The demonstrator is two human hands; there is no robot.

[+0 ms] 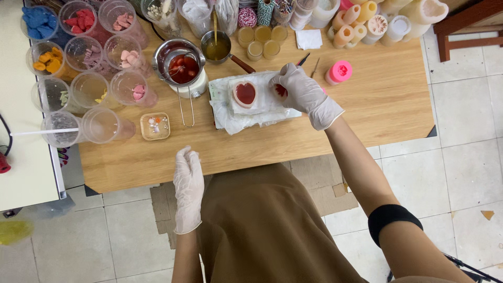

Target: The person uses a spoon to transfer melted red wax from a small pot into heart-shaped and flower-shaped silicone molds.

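Observation:
My right hand [299, 91], in a white glove, grips a small mould filled with red liquid [281, 90] on a white cloth [230, 112] in the middle of the wooden table [377, 99]. Beside it on the cloth stands a white heart-shaped mould [244, 94], also filled with red liquid. My left hand [188, 181], gloved too, rests flat on the table's near edge, fingers apart, holding nothing. A steel pot of red liquid [181, 67] stands left of the cloth.
Several clear plastic cups with coloured pieces [84, 52] crowd the table's left end. A small pan of amber liquid [216, 47], small amber-filled cups [262, 42], a pink mould [339, 72] and pale silicone moulds [367, 23] line the back. A wooden chair [466, 26] stands at right.

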